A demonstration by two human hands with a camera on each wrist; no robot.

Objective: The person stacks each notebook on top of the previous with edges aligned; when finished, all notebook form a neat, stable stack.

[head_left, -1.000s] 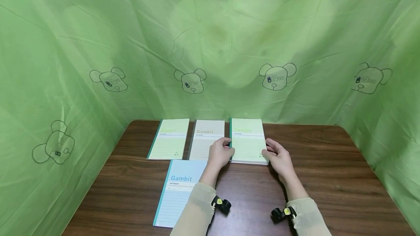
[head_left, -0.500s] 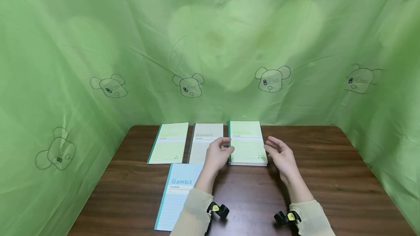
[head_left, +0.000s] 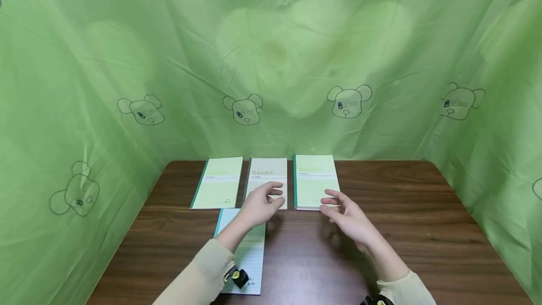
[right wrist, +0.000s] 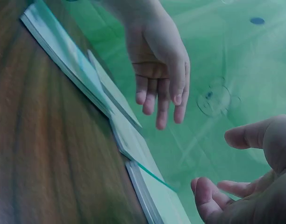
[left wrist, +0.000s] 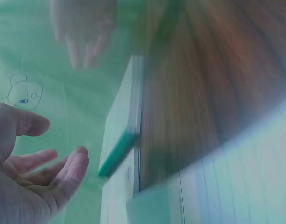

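Observation:
My left hand (head_left: 261, 205) hovers over the lower part of a grey Gambit notebook (head_left: 267, 167), fingers relaxed and holding nothing. Loosely bent and likewise holding nothing, my right hand (head_left: 348, 218) is above the lower right corner of a small stack of notebooks with a light green cover (head_left: 314, 178). Both wrist views show gaps between thumb and fingers, on the left hand (left wrist: 40, 182) and the right hand (right wrist: 250, 191). A blue notebook (head_left: 250, 260) lies nearer, partly hidden under my left forearm. At the row's left lies another light green notebook (head_left: 218, 183).
The notebooks lie on a dark wooden table (head_left: 423, 229) with rounded far corners. A green curtain (head_left: 292, 69) with bear-head drawings hangs behind it and along both sides.
Both hands have let go of the light green stack's sides. The left hand has moved left over the grey notebook; the right has come nearer and slightly left. The head view has tilted slightly.

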